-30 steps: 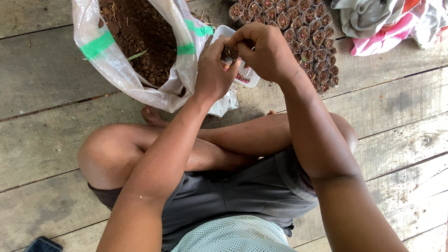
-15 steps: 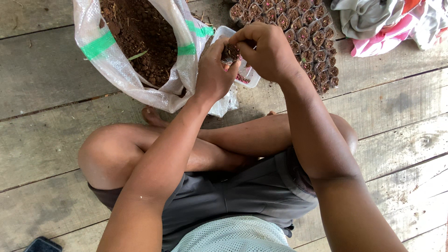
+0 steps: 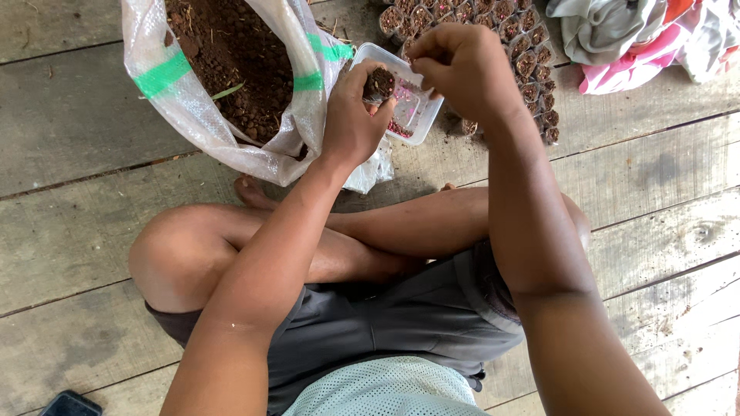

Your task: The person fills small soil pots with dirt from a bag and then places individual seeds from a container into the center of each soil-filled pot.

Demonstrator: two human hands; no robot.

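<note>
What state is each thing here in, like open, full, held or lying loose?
Soil sack: open, partly full of brown soil.
Small soil pot: filled, held in the left hand.
Right hand: fingers pinched together above the pot.
Clear plastic container: open, pink bits inside.
Cluster of small pots: filled with soil, standing on the floor.
Cloth pile: crumpled.

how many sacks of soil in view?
1. The open white sack of soil with green bands lies on the plank floor at top left, just left of the left hand. Others may lie outside the picture.
</note>
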